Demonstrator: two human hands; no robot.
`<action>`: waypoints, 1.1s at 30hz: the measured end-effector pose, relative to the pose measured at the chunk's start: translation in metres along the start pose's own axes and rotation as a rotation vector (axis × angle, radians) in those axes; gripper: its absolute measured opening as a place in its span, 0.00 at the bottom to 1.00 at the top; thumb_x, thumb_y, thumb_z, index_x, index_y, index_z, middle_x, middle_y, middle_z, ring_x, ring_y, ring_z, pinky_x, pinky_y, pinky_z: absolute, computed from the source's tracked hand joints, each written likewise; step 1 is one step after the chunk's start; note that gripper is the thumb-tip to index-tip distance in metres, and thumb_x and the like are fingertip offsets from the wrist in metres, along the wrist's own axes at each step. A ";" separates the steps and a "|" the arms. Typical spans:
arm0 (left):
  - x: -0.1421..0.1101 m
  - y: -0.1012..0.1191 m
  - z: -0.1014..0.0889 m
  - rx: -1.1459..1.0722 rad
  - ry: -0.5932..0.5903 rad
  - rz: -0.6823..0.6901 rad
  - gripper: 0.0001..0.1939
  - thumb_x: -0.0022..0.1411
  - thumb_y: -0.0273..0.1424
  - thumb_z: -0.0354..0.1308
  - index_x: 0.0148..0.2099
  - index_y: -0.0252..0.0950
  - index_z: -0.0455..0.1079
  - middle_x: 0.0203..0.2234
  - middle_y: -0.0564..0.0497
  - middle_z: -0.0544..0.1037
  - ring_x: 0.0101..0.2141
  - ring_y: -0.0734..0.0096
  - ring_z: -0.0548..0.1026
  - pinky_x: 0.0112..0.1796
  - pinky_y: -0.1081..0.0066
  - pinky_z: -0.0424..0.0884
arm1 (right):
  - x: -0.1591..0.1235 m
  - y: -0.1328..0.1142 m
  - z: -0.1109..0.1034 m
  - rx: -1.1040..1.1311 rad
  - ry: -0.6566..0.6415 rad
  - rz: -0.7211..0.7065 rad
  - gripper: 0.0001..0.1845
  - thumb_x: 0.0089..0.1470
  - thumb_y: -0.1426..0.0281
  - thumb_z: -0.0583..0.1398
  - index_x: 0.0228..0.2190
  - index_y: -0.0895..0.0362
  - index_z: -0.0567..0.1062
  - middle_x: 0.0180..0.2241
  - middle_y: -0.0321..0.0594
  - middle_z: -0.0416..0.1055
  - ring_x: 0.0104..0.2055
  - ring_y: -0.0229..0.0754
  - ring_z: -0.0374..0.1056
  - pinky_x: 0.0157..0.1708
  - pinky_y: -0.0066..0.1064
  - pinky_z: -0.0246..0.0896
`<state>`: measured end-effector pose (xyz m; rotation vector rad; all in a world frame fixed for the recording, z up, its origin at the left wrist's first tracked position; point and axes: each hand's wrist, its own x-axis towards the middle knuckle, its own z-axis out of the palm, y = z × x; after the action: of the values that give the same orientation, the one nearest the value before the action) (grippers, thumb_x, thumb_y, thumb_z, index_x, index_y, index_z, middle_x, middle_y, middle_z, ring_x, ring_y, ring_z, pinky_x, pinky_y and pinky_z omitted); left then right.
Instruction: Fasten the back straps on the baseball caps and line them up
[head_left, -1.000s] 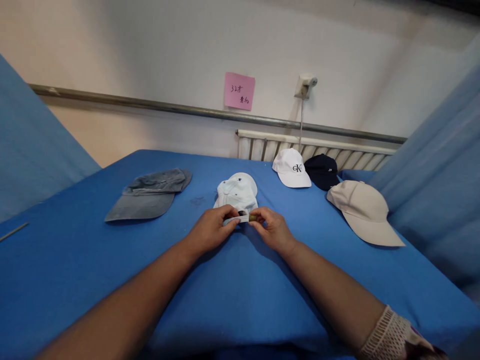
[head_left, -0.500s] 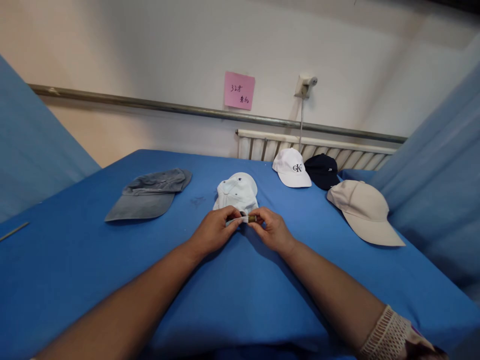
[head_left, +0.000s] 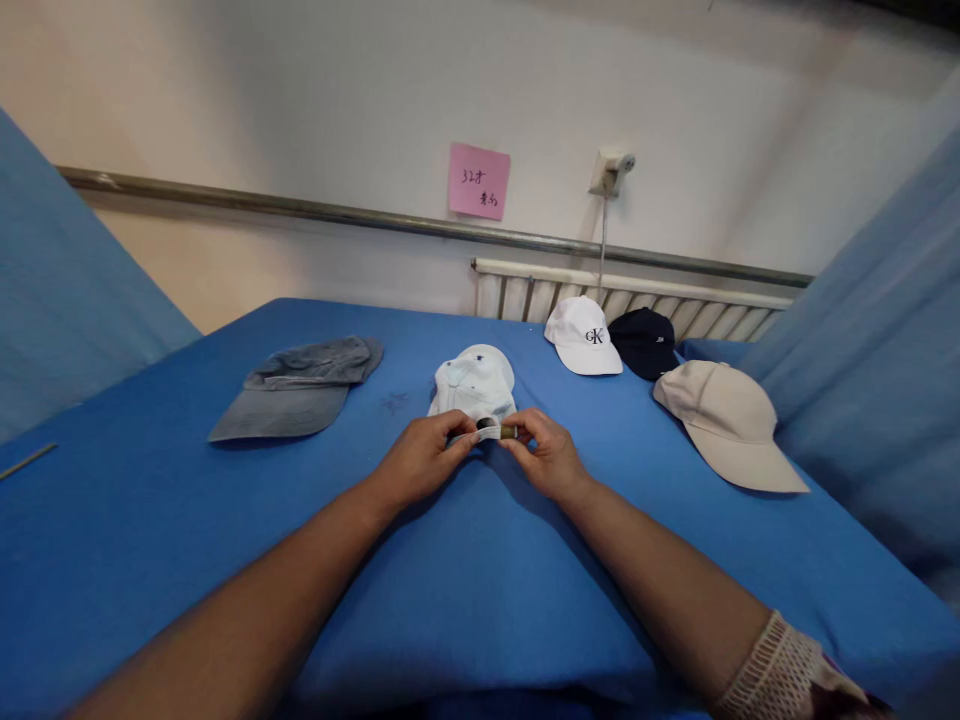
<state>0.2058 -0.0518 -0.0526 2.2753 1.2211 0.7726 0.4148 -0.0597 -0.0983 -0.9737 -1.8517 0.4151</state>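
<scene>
A white cap lies in the middle of the blue-covered table, its back toward me. My left hand pinches the cap's white rear strap from the left. My right hand pinches the same strap at its small brass buckle from the right. Both hands have their fingers closed on the strap, just above the cloth.
A flattened grey cap lies to the left. At the back right sit a white logo cap, a dark navy cap and a beige cap. Blue curtains hang on both sides; a radiator and pink note are on the wall.
Both hands have shifted slightly away from me with the strap; the strap and buckle sit a little higher and the opening behind the strap shows more.
</scene>
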 end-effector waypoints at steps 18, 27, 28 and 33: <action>0.001 0.000 0.006 -0.187 0.023 -0.048 0.13 0.62 0.38 0.53 0.33 0.35 0.72 0.26 0.53 0.75 0.30 0.70 0.71 0.32 0.72 0.65 | 0.000 0.000 0.003 0.051 -0.023 -0.008 0.06 0.55 0.71 0.61 0.38 0.55 0.74 0.32 0.36 0.70 0.32 0.38 0.66 0.33 0.29 0.63; 0.002 0.002 0.006 -0.269 -0.016 -0.079 0.13 0.61 0.37 0.54 0.33 0.34 0.73 0.27 0.52 0.75 0.30 0.70 0.71 0.32 0.72 0.64 | 0.000 -0.002 0.002 0.073 -0.034 0.010 0.06 0.54 0.71 0.61 0.37 0.54 0.74 0.33 0.37 0.70 0.32 0.38 0.66 0.32 0.29 0.63; 0.003 0.001 0.007 -0.310 -0.028 -0.083 0.13 0.61 0.37 0.54 0.32 0.33 0.73 0.26 0.52 0.74 0.28 0.71 0.70 0.31 0.72 0.64 | 0.000 -0.002 0.002 0.077 -0.036 0.012 0.06 0.55 0.71 0.61 0.37 0.54 0.74 0.32 0.37 0.70 0.32 0.38 0.66 0.32 0.29 0.63; 0.004 -0.003 0.011 -0.353 -0.027 -0.106 0.13 0.61 0.38 0.54 0.32 0.33 0.72 0.25 0.52 0.73 0.27 0.72 0.68 0.30 0.72 0.63 | 0.000 -0.002 0.003 0.074 -0.042 -0.002 0.06 0.54 0.72 0.61 0.37 0.54 0.74 0.32 0.36 0.70 0.32 0.38 0.66 0.32 0.29 0.63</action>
<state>0.2128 -0.0483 -0.0611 1.9150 1.0852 0.8412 0.4115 -0.0605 -0.0983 -0.9191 -1.8615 0.5025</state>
